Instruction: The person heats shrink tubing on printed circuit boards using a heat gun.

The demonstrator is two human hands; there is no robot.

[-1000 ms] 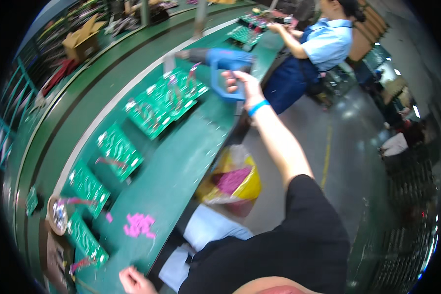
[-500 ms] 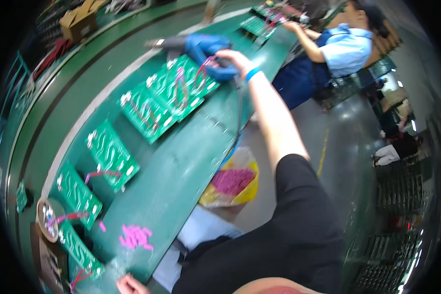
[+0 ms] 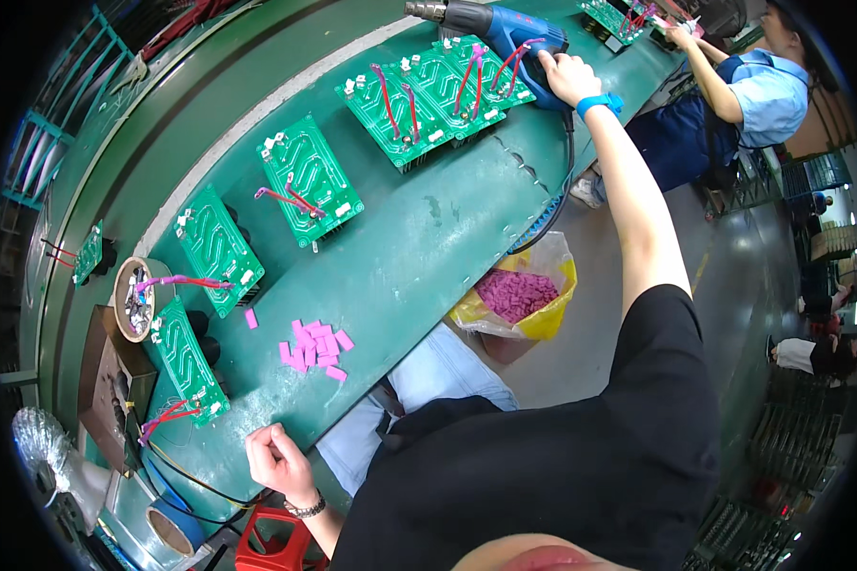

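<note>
My right hand (image 3: 571, 80), reaching to the far side of the bench with a blue band at the wrist, is closed round the handle of a blue heat gun (image 3: 510, 38). The gun's metal nozzle points left, beyond green circuit boards (image 3: 390, 109) that carry red wires tipped with purple sleeves. At the near edge of the bench my left hand (image 3: 278, 463) is curled closed; the inside of its fingers is hidden. Ahead of it lies a small pile of short pink-purple sleeves (image 3: 314, 345), and a loose one (image 3: 250, 318) sits beside a board (image 3: 221, 252).
A round tub of small parts (image 3: 134, 300) and a brown box (image 3: 114, 390) stand at the left. Below the bench edge, a yellow-clear bag (image 3: 549, 319) holds many purple pieces. A red stool (image 3: 274, 541) is at lower left. A co-worker (image 3: 771, 95) works at far right.
The whole view has shifted, so bench and boards appear further right and higher. My left hand shows more fully now. The right hand stays on the heat gun.
</note>
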